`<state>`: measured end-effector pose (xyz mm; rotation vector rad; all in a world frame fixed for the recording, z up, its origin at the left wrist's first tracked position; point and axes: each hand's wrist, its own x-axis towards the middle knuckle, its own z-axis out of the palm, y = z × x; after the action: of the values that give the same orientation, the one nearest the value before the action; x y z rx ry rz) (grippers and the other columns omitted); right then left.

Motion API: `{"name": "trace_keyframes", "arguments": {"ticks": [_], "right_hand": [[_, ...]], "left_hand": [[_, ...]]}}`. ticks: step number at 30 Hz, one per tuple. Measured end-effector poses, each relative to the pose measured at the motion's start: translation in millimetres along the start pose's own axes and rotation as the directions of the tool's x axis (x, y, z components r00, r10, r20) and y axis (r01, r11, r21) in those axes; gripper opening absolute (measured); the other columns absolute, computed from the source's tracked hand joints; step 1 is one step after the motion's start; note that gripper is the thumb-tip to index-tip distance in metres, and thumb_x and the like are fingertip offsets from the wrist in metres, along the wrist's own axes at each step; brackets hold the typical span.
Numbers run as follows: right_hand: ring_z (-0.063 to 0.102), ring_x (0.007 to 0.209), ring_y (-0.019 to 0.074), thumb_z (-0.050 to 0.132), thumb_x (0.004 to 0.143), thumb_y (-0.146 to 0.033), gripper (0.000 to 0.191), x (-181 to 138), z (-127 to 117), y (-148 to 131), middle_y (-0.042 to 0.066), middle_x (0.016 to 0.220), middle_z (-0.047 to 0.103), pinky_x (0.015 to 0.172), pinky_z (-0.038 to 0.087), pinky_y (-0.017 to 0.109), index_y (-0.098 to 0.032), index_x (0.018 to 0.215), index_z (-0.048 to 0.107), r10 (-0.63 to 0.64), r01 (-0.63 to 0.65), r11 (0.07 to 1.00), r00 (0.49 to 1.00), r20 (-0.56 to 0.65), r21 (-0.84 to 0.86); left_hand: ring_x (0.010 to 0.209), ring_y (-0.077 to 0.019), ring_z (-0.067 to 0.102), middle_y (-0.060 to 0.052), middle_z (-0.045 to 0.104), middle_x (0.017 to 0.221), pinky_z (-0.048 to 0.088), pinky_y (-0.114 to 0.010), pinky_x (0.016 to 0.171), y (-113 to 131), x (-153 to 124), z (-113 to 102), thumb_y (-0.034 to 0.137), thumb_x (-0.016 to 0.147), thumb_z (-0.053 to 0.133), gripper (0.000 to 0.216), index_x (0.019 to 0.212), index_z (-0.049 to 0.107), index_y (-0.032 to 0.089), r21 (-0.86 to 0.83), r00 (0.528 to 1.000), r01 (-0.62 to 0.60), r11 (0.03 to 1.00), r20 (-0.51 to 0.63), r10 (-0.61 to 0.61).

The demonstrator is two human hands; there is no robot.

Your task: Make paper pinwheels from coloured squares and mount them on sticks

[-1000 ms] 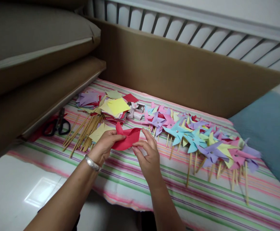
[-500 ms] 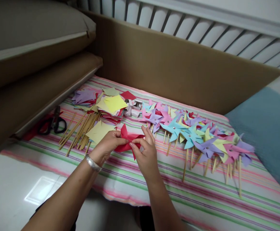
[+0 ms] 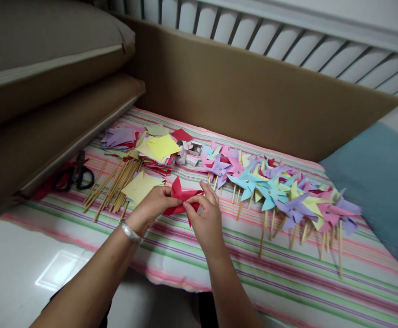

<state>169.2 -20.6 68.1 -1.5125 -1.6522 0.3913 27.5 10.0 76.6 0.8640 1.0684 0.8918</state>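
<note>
Between my two hands is a red paper pinwheel (image 3: 176, 187) with its blades folded in toward the middle. My left hand (image 3: 156, 200), with a silver bracelet on the wrist, pinches it near the centre from the left. From the right, the thumb and fingers of my right hand (image 3: 204, 212) press at the same centre. No stick shows on the red pinwheel, and its centre is partly hidden by my fingertips. Just left of it lies a pale yellow paper square (image 3: 140, 187), close to my left hand.
Wooden sticks (image 3: 115, 187) and black-handled scissors (image 3: 74, 175) lie at the left. Behind them are stacked coloured papers (image 3: 161, 148) and small open boxes (image 3: 189, 152). Several pinwheels on sticks (image 3: 270, 182) cover the right. A brown board (image 3: 247, 91) stands behind the striped cloth (image 3: 192, 269).
Both hands stay on the red pinwheel. My right hand's fingers have shifted very slightly left and closed a little more over its right side.
</note>
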Motion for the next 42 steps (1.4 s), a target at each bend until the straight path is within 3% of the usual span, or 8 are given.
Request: {"name": "trace_keyframes", "arguments": {"ticks": [4, 7, 12, 18, 24, 28, 32, 42], "right_hand": [[0.045, 0.12, 0.0287, 0.064, 0.07, -0.022, 0.023, 2.5, -14.5, -5.6, 0.013, 0.126, 0.054, 0.1, 0.034, 0.051, -0.02, 0.093, 0.062, -0.003, 0.003, 1.0, 0.999, -0.037, 0.007], [0.055, 0.108, 0.0264, 0.063, 0.07, -0.021, 0.041, 4.1, -29.0, -10.7, 0.009, 0.112, 0.062, 0.093, 0.041, 0.046, -0.022, 0.111, 0.057, -0.007, 0.007, 1.0, 0.998, 0.065, -0.008], [0.063, 0.082, 0.0214, 0.057, 0.069, -0.014, 0.045, 1.2, -36.6, -13.1, 0.003, 0.088, 0.069, 0.072, 0.049, 0.035, -0.024, 0.112, 0.058, 0.065, -0.061, 0.998, 0.94, 0.335, -0.024], [0.054, 0.056, 0.0123, 0.053, 0.067, -0.01, 0.041, 0.2, -34.8, -8.9, -0.004, 0.067, 0.062, 0.05, 0.04, 0.021, -0.025, 0.105, 0.061, 0.12, -0.18, 0.979, 0.893, 0.433, 0.099], [0.056, 0.053, 0.0117, 0.063, 0.064, -0.02, 0.034, 8.5, -25.3, 6.3, -0.005, 0.063, 0.06, 0.049, 0.042, 0.022, -0.02, 0.097, 0.056, 0.302, -0.476, 0.717, 0.871, 0.388, 0.51], [0.06, 0.055, 0.0138, 0.073, 0.054, -0.024, 0.049, 11.6, -13.4, 13.9, -0.004, 0.068, 0.064, 0.054, 0.048, 0.026, -0.02, 0.098, 0.052, 0.469, -0.512, 0.531, 0.841, 0.268, 0.676], [0.062, 0.061, 0.015, 0.073, 0.054, -0.023, 0.049, 10.3, -4.8, 9.4, -0.003, 0.07, 0.065, 0.059, 0.049, 0.028, -0.019, 0.099, 0.052, 0.487, -0.485, 0.5, 0.843, 0.231, 0.718], [0.062, 0.065, 0.0133, 0.071, 0.058, -0.022, 0.046, 5.5, 8.4, 2.1, -0.004, 0.074, 0.064, 0.065, 0.05, 0.028, -0.02, 0.099, 0.051, 0.497, -0.482, 0.452, 0.835, 0.236, 0.751]], "left_hand": [[0.044, -0.0096, 0.048, 0.0, 0.059, 0.05, 0.034, -0.022, 0.048, 1.9, 0.1, -1.4, 0.017, 0.053, 0.069, 0.01, 0.061, 0.068, 0.013, 0.1, 1.0, -0.019, 0.995, -0.014, 0.02], [0.042, -0.0076, 0.04, 0.002, 0.053, 0.047, 0.027, -0.021, 0.045, 3.0, -3.1, -1.8, 0.016, 0.055, 0.065, 0.003, 0.057, 0.064, 0.014, 0.192, 0.997, -0.032, 0.981, 0.077, 0.017], [0.041, -0.0056, 0.03, 0.005, 0.045, 0.045, 0.018, -0.021, 0.043, -1.2, -7.5, 1.2, 0.016, 0.059, 0.059, 0.007, 0.052, 0.058, 0.015, 0.319, 0.96, -0.122, 0.94, 0.277, 0.031], [0.045, -0.0072, 0.037, 0.004, 0.051, 0.051, 0.027, -0.021, 0.045, -5.4, -6.1, 4.2, 0.014, 0.06, 0.059, 0.003, 0.061, 0.062, 0.014, 0.363, 0.938, -0.187, 0.913, 0.343, 0.055], [0.066, -0.0138, 0.057, -0.002, 0.064, 0.074, 0.042, -0.024, 0.062, 5.2, -6.8, 9.9, 0.016, 0.054, 0.073, 0.042, 0.095, 0.062, 0.016, 0.131, 0.98, -0.195, 0.972, 0.05, 0.19], [0.07, -0.0151, 0.061, -0.005, 0.067, 0.079, 0.044, -0.025, 0.065, 0.3, -7.4, 18.1, 0.025, 0.057, 0.076, 0.04, 0.093, 0.063, 0.015, -0.114, 0.996, -0.085, 0.99, 0.006, 0.086], [0.072, -0.0165, 0.064, -0.007, 0.071, 0.079, 0.045, -0.027, 0.071, -13.8, -5.7, 26.7, 0.025, 0.06, 0.074, 0.029, 0.085, 0.069, 0.012, -0.287, 0.994, -0.031, 0.958, 0.092, 0.06], [0.054, -0.0121, 0.059, -0.004, 0.069, 0.06, 0.045, -0.022, 0.058, -13.8, -2.3, 25.1, 0.018, 0.055, 0.074, 0.012, 0.065, 0.069, 0.011, -0.324, 0.998, -0.036, 0.945, -0.061, 0.018]]}}
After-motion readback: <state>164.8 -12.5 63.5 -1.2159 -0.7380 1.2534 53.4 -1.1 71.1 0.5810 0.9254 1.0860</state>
